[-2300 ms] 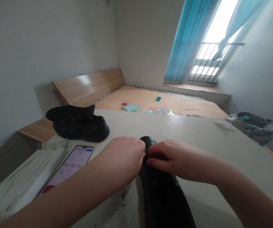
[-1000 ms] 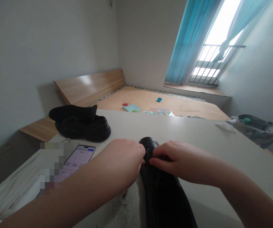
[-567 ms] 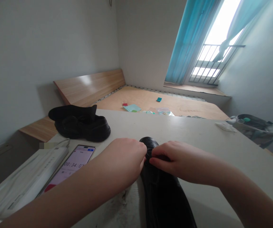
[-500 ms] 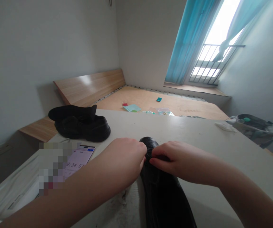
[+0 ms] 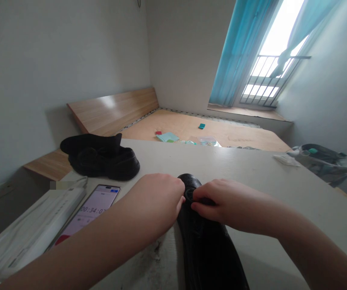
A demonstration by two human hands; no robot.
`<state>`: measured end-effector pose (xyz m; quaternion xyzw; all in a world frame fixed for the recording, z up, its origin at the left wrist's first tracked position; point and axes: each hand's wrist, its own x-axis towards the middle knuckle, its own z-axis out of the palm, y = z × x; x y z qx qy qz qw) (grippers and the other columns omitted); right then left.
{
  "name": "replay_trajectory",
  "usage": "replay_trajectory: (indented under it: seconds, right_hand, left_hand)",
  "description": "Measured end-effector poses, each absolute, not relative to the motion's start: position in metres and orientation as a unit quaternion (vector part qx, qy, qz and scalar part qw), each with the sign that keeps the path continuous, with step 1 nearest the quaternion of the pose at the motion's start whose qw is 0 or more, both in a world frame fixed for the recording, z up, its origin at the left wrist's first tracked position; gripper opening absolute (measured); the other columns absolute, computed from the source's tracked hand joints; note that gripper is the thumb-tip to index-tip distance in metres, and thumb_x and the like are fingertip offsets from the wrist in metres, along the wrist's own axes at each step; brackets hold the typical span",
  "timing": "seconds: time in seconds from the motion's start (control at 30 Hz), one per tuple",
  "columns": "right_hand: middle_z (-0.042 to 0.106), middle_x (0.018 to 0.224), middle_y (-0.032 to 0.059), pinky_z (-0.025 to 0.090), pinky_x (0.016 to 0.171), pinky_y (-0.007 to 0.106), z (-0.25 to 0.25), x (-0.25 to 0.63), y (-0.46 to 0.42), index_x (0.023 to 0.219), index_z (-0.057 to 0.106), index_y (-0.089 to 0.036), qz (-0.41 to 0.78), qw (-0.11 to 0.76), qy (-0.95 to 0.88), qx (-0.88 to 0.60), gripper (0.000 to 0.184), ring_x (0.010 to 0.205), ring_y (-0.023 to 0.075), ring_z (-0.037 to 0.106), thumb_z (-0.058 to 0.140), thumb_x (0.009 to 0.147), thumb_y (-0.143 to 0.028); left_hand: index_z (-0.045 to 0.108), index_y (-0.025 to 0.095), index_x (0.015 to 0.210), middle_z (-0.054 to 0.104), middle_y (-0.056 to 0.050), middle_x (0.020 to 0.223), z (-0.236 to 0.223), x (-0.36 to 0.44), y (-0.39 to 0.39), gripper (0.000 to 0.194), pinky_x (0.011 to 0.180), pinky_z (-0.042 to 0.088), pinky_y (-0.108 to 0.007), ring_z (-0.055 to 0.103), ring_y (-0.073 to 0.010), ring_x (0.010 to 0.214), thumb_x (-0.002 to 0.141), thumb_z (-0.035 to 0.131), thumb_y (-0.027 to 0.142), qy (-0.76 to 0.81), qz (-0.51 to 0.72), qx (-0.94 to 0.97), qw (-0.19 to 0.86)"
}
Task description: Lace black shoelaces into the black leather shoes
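Note:
A black shoe (image 5: 206, 249) lies on the white table (image 5: 252, 173), toe pointing away from me. My left hand (image 5: 158, 199) and my right hand (image 5: 224, 203) meet over its front, both with fingers pinched on a black lace or loop near the toe. The fingertips are mostly hidden from view. A second black shoe (image 5: 101, 157) rests at the table's far left.
A phone (image 5: 89, 213) showing a running timer lies at the left, beside a white power strip (image 5: 31, 233). A crumpled tissue (image 5: 285, 160) sits at the far right edge. Beyond the table are a wooden bed frame (image 5: 191, 129) with small items and a bin (image 5: 324, 161).
Both hands stay pinched at the shoe's toe with only slight finger shifts. The view has barely moved.

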<state>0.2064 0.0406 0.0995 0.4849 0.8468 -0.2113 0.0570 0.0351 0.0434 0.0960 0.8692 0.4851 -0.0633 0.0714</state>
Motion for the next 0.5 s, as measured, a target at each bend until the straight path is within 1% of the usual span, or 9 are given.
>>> replay_trajectory:
  seconds: [0.17, 0.3, 0.4, 0.5]
  right_hand:
    - [0.043, 0.054, -0.0041, 0.022, 0.048, 0.026, 0.0987, 0.2072, 0.0410, 0.063, 0.050, -0.019, -0.209, 0.055, 0.848, 0.485, 0.027, 0.051, 0.0101, 0.036, 0.050, 0.088, -0.029]
    - [0.051, 0.059, -0.0031, 0.024, 0.050, 0.026, 0.0978, 0.2089, 0.0407, 0.067, 0.055, -0.020, -0.209, 0.052, 0.854, 0.473, 0.027, 0.055, 0.0107, 0.041, 0.048, 0.091, -0.031]
    - [0.056, 0.064, -0.0020, 0.026, 0.053, 0.027, 0.0981, 0.2110, 0.0398, 0.074, 0.059, -0.020, -0.208, 0.042, 0.864, 0.457, 0.027, 0.059, 0.0113, 0.045, 0.046, 0.094, -0.031]
    - [0.054, 0.062, -0.0017, 0.026, 0.051, 0.027, 0.0995, 0.2137, 0.0391, 0.069, 0.055, -0.020, -0.211, 0.051, 0.859, 0.464, 0.031, 0.057, 0.0113, 0.044, 0.045, 0.095, -0.034]
  left_hand:
    - [0.073, 0.020, 0.082, 0.073, -0.008, 0.076, 0.0975, 0.0418, 0.0401, 0.027, 0.058, 0.042, -0.031, 0.067, -0.0247, 0.069, 0.091, 0.047, 0.023, 0.483, -0.082, 0.869, 0.071]
    - [0.074, 0.021, 0.081, 0.073, -0.008, 0.077, 0.0943, 0.0421, 0.0383, 0.024, 0.058, 0.042, -0.030, 0.068, -0.0249, 0.070, 0.090, 0.051, 0.022, 0.471, -0.110, 0.872, 0.077]
    - [0.074, 0.019, 0.079, 0.073, -0.010, 0.077, 0.0923, 0.0393, 0.0393, 0.028, 0.058, 0.042, -0.032, 0.069, -0.0273, 0.072, 0.092, 0.051, 0.028, 0.470, -0.121, 0.871, 0.075]
    - [0.075, 0.017, 0.081, 0.074, -0.012, 0.079, 0.0927, 0.0370, 0.0397, 0.036, 0.058, 0.041, -0.033, 0.069, -0.0283, 0.073, 0.095, 0.047, 0.035, 0.470, -0.125, 0.870, 0.075]
